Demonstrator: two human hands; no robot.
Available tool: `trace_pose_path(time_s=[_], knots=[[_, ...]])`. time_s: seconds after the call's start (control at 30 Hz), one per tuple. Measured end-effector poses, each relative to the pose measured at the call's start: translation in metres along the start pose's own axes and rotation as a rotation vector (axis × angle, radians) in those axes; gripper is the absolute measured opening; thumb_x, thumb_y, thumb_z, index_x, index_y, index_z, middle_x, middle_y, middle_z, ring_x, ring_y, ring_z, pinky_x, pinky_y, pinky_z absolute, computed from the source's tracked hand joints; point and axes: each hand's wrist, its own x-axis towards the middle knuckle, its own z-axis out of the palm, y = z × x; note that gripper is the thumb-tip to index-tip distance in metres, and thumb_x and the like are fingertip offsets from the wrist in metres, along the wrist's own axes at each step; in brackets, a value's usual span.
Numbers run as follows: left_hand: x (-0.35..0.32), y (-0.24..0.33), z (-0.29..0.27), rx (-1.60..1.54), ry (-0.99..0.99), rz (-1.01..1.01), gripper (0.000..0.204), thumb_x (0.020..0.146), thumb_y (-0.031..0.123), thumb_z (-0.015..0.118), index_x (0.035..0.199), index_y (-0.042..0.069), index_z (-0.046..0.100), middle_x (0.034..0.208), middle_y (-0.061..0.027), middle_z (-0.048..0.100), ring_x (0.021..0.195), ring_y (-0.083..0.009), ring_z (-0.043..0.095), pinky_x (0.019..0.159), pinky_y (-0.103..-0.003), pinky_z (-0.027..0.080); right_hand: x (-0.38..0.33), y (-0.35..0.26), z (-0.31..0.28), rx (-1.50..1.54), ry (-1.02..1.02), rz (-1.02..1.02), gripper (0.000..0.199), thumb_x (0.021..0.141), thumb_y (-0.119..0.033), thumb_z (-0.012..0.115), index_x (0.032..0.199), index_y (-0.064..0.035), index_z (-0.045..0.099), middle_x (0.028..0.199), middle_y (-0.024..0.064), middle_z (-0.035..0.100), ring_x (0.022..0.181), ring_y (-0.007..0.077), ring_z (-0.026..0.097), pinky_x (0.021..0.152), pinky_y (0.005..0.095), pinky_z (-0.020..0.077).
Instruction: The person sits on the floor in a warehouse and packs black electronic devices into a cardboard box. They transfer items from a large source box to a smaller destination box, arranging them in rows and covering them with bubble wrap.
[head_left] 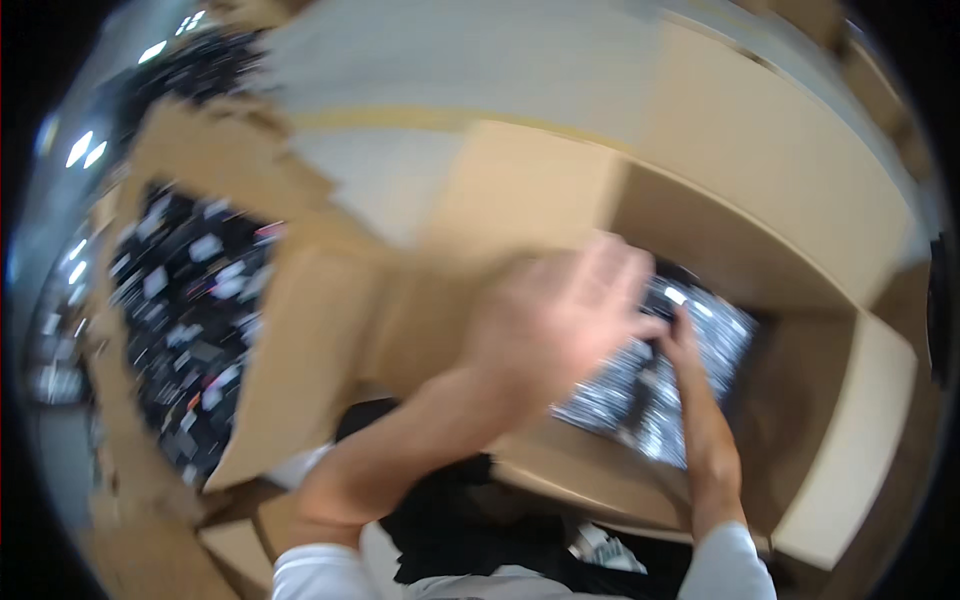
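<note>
My left hand (560, 310) is raised over the left wall of an open cardboard box (545, 185). Motion smears its fingers, so its grip is unclear. Down inside the box, my right hand (680, 338) is closed at the edge of a dark, shiny item (660, 298), whose kind I cannot make out. Beneath that hand lie silvery, glossy plastic-wrapped packs (715, 335) in rows on the box's floor. The left hand partly covers the packs and the dark item.
To the left stands a large torn-edged carton (285, 345) filled with many small black pieces (190, 300) bearing white labels. A yellow line (400, 118) crosses the grey floor (470, 60) beyond. The right box's flaps (850, 440) spread outward.
</note>
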Motion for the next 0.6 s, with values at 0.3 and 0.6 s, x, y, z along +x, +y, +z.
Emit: trace_pose_path(time_s=[0.3, 0.6], knots=[[-0.017, -0.030, -0.061, 0.033, 0.307, 0.016, 0.035, 0.084, 0.024, 0.078, 0.105, 0.000, 0.066, 0.103, -0.0153, 0.064, 0.092, -0.0316, 0.066, 0.081, -0.042, 0.055, 0.034, -0.023, -0.018, -0.167, 0.156, 0.698, 0.058, 0.091, -0.044, 0.077, 0.099, 0.0117, 0.063, 0.072, 0.0111, 0.066, 0.059, 0.0205, 0.064, 0.050, 0.0368, 0.0539], [-0.153, -0.194, -0.206, 0.710, 0.228, -0.640, 0.077, 0.078, 0.019, 0.083, 0.144, 0.002, 0.045, 0.145, -0.0272, 0.044, 0.132, -0.0460, 0.046, 0.105, -0.051, 0.045, -0.083, -0.190, -0.170, -0.219, -0.414, 0.547, 0.028, 0.089, -0.018, 0.074, 0.096, 0.0087, 0.069, 0.074, 0.0093, 0.068, 0.065, 0.0150, 0.064, 0.057, 0.0341, 0.0514]])
